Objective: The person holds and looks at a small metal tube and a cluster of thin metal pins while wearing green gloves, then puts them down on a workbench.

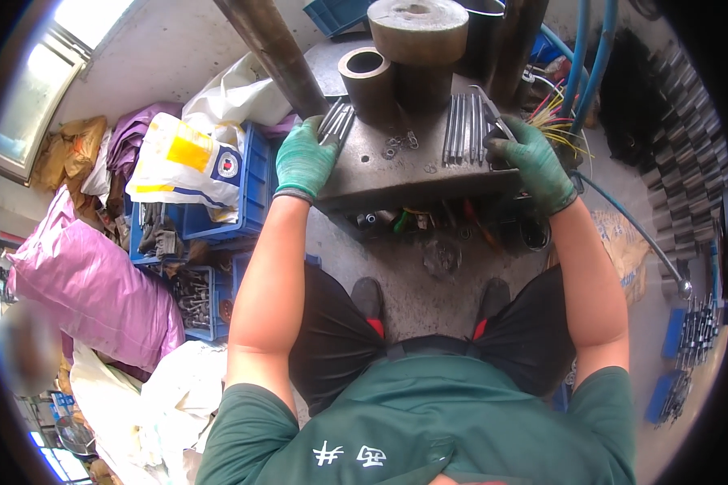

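My left hand (306, 164), in a green glove, is closed around the lower ends of several thin metal rods (337, 121) at the left side of a steel press table (396, 178). At the right side, my green-gloved right hand (535, 166) pinches a slim metal rod (493, 111) between thumb and fingers; its fingertips are partly hidden. Just left of that hand, more metal rods (459, 129) lie side by side in a row on the table. A few small metal rings (391, 148) rest between the two groups.
A hollow steel tube (366, 87) and a thick round steel block (418, 34) stand behind the rods, between two steel columns (275, 56). Blue crates (255, 174) and a purple sack (97, 279) crowd the left. Blue hoses (603, 69) and loose wires (550, 117) are at right.
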`<action>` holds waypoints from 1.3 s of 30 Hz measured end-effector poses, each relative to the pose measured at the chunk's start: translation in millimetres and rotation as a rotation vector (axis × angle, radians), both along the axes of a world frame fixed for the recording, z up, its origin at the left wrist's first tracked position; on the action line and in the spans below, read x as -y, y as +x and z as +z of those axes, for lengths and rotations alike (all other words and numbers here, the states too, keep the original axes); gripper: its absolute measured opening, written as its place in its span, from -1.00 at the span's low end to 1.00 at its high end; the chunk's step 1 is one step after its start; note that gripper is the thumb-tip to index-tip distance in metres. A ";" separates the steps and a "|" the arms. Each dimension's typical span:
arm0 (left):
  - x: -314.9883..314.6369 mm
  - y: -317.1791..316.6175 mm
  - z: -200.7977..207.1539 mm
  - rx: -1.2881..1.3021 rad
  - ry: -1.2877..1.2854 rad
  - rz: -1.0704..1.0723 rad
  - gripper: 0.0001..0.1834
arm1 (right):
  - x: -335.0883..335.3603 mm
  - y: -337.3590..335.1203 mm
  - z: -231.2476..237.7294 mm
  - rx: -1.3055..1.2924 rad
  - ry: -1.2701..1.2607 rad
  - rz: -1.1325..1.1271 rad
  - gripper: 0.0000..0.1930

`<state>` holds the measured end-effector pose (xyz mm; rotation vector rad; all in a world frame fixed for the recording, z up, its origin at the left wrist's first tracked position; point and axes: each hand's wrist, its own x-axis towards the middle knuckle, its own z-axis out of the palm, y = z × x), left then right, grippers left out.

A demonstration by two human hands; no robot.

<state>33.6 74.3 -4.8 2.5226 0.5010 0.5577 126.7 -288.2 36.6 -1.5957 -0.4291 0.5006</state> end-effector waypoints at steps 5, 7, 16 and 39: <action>7.1 3.1 8.8 -0.238 0.399 -0.006 -0.38 | 2.6 13.3 -7.9 0.029 0.071 -0.040 -0.46; 7.3 5.7 8.5 -0.224 0.398 -0.015 -0.36 | 0.4 17.6 -11.0 0.030 0.122 -0.030 -0.47; -5.1 10.0 -9.8 -0.122 0.256 0.010 -0.37 | 6.6 30.0 -15.0 0.008 0.157 -0.042 -0.62; -57.3 -161.7 -155.0 0.152 -1.681 0.064 -0.86 | 10.3 75.1 -44.3 -0.038 0.336 0.041 -0.72</action>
